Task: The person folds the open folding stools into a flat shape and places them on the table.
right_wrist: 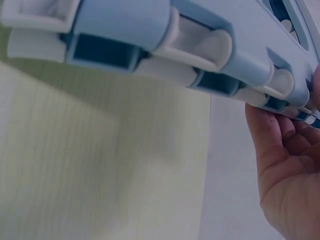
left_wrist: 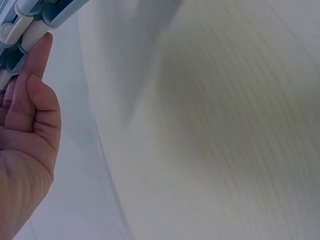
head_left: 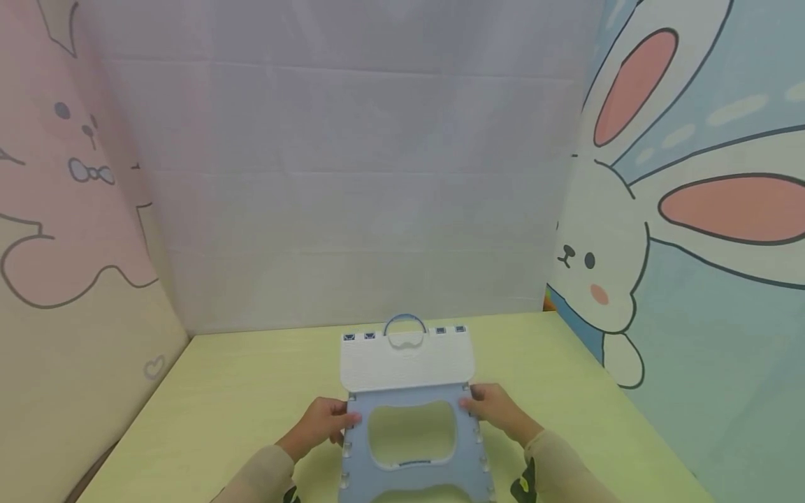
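Note:
A folding step stool (head_left: 411, 478) in blue and white plastic is held up in front of me, partly cut off by the bottom of the head view. Its white top panel (head_left: 407, 365) tilts away at the far end, with a thin blue carry handle (head_left: 405, 317) on its edge. On the left side edge, my left hand (head_left: 319, 423) grips the blue panel, thumb on the face and fingers behind. My right hand (head_left: 501, 410) grips the opposite edge the same way. The right wrist view shows white hinge pieces (right_wrist: 215, 50) along the blue edge, fingers curled underneath.
A pale yellow-green table (head_left: 251, 377) with a wood-grain pattern lies under the stool. Behind it hangs a whitish sheet (head_left: 377, 195). Cartoon-printed panels stand on both sides, a pink one (head_left: 69, 209) at left and a blue rabbit one (head_left: 711, 335) at right.

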`<state>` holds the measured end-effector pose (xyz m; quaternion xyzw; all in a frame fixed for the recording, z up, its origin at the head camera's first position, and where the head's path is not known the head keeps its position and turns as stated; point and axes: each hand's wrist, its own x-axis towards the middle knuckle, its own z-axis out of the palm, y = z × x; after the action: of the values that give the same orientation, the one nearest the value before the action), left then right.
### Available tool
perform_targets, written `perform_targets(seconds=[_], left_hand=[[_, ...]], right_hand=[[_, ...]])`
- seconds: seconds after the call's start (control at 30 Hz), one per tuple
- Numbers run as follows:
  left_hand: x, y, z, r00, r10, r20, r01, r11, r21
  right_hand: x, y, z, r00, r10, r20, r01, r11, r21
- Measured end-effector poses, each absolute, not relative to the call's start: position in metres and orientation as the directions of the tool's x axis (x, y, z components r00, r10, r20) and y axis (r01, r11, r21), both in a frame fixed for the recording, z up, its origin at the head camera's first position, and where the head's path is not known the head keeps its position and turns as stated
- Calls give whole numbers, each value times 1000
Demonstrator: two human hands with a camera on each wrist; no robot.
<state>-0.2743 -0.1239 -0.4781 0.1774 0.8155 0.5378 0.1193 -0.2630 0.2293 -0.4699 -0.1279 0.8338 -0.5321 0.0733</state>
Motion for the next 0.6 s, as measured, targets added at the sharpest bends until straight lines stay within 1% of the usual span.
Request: perform_targets(seconds=[0.3, 0.6], left_hand=[[-273, -127, -483, -903, 427, -39, 132, 363, 922], [-273, -129, -485, -906, 418, -70, 111, 392, 913]], right_hand=[[-266, 229, -473, -946, -324, -8, -140, 431, -892], [-265, 227, -472, -943, -332, -11, -138, 423, -896]])
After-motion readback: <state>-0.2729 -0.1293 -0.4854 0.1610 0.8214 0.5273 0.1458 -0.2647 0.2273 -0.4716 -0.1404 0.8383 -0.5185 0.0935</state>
